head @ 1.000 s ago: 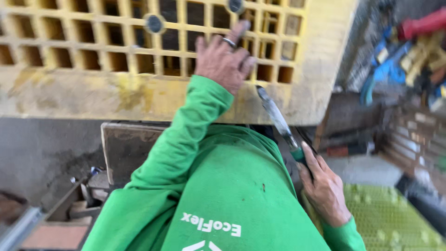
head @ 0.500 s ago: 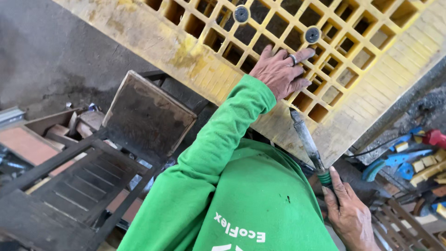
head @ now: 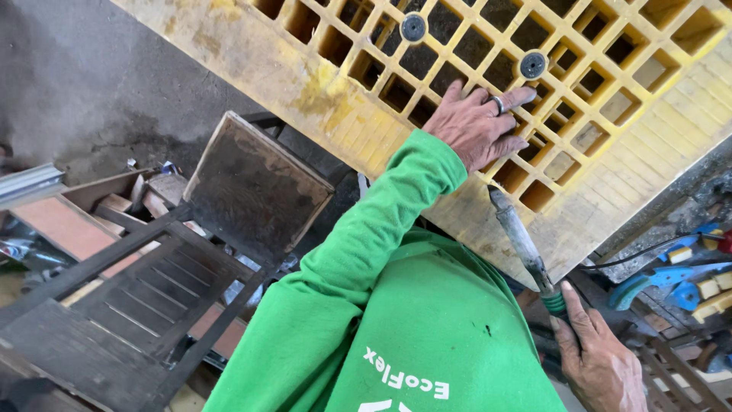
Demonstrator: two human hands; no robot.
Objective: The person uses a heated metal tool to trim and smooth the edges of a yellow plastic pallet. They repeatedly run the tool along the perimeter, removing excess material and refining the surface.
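Pressing flat, your left hand [head: 476, 126] lies open-palmed on the yellow plastic grating [head: 610, 99], fingers spread just below a round black disc [head: 533, 65]. Your right hand [head: 598, 362] is closed around the green handle of a worn screwdriver [head: 526, 248], its tip touching the grating's lower edge.

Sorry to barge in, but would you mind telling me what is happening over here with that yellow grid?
A person in a green long-sleeved top is working at a worn yellow plastic grid panel. The left hand, wearing a ring, lies flat on the panel just below two round dark discs set in it. The right hand grips a green-handled tool whose grimy blade points up to the panel's lower edge. A dark metal chair stands to the left.
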